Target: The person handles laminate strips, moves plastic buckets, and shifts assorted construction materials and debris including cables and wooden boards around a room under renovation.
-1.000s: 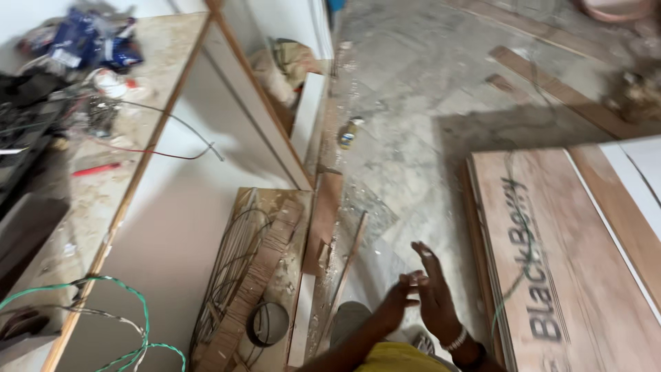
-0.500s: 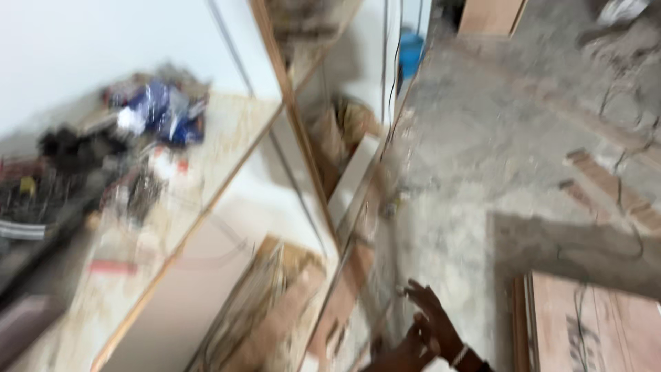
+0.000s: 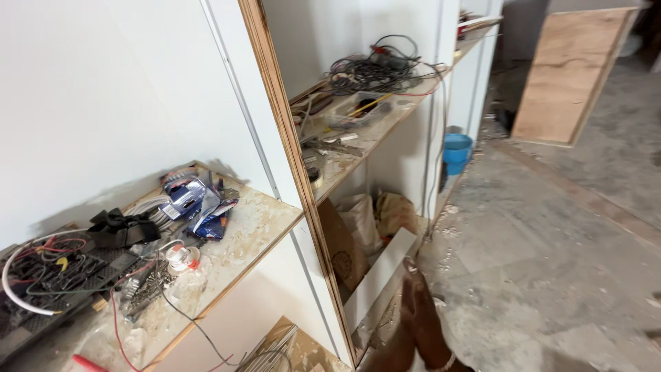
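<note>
A tangle of wires [image 3: 48,272] and blue packets [image 3: 196,203] are being carried by the near shelf [image 3: 255,220] at the left. A wood-edged white upright panel [image 3: 289,165] is standing between it and the far shelf [image 3: 372,134], where a bundle of dark cables [image 3: 372,69] is lying. Below, a white board [image 3: 379,275] is leaning just beside the hands [image 3: 420,324], which are being held pressed together with fingers straight; nothing is being gripped. A blue bucket [image 3: 456,151] and a plywood sheet [image 3: 571,72] are being seen further right
</note>
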